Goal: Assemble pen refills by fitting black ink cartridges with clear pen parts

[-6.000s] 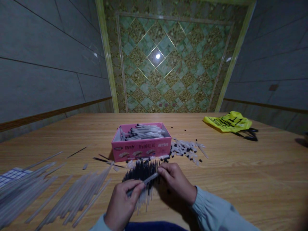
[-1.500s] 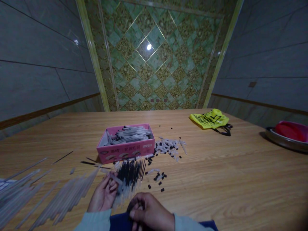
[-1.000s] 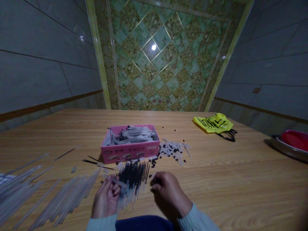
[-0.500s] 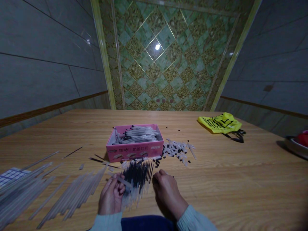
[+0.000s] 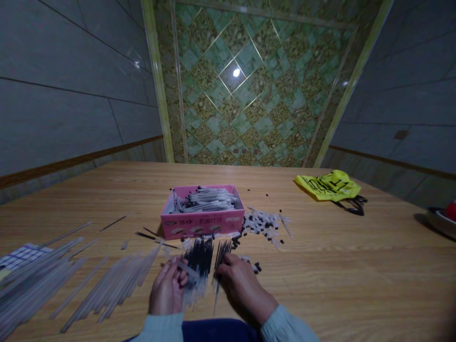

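Note:
My left hand (image 5: 168, 287) is closed around a short translucent tube (image 5: 188, 270), which sticks out to the right past the fingers. Beside it lies a dense bunch of black pen refills (image 5: 200, 256) with pale lower ends. My right hand (image 5: 244, 285), fingers pinched, is at a smaller group of dark refills (image 5: 221, 251); one thin refill (image 5: 216, 300) juts down from under the fingertips. Just behind the hands stands a pink box (image 5: 203, 227) filled with whitish pens (image 5: 210, 199). Small black and white plugs (image 5: 261, 222) are strewn right of the box.
Long clear tubes (image 5: 117, 282) spread over the left of the wooden table (image 5: 320, 266), near a checked cloth (image 5: 24, 255). A yellow bag (image 5: 327, 185) with black handles lies at the back right. A bowl (image 5: 440, 221) holding something red stands at the right edge.
My right hand has moved slightly left onto the refills, and some now sit apart from the main bunch. Black plugs formerly behind that hand show. My left hand keeps its tube.

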A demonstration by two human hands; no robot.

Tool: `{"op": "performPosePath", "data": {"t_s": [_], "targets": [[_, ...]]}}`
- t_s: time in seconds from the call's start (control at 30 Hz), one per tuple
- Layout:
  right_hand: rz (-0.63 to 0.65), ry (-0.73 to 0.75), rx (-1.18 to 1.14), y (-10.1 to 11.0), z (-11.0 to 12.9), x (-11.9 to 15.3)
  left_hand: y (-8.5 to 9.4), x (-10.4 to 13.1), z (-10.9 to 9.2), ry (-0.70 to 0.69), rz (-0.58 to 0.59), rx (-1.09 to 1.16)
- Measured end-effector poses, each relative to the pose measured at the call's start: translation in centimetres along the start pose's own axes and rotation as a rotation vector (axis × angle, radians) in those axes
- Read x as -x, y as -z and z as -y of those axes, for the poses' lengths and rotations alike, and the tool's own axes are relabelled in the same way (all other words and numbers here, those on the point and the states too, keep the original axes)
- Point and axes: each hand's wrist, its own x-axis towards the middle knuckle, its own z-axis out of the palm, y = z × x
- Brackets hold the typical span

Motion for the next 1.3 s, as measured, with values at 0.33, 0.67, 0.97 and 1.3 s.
{"op": "performPosePath", "data": {"t_s": [0.33, 0.67, 0.97, 1.3], "targets": [[0.021, 0.175, -0.158, 1.1, 0.0, 0.2, -0.5, 0.3, -0.1, -0.004, 0.001, -0.014], [0.076, 0.217, -0.114, 1.9, 0.9, 1.0, -0.7, 0.6, -0.4, -0.001, -0.006, -0.015], [0.035, 0.253, -0.184, 0.8, 0.9, 0.9, -0.7, 0.7, -0.4, 0.015, -0.002, 0.008], [-0.709, 0.033, -0.812, 1.9, 1.5, 2.4, -1.3, 1.0, -1.0, 0.145, -0.038, 0.062]]}}
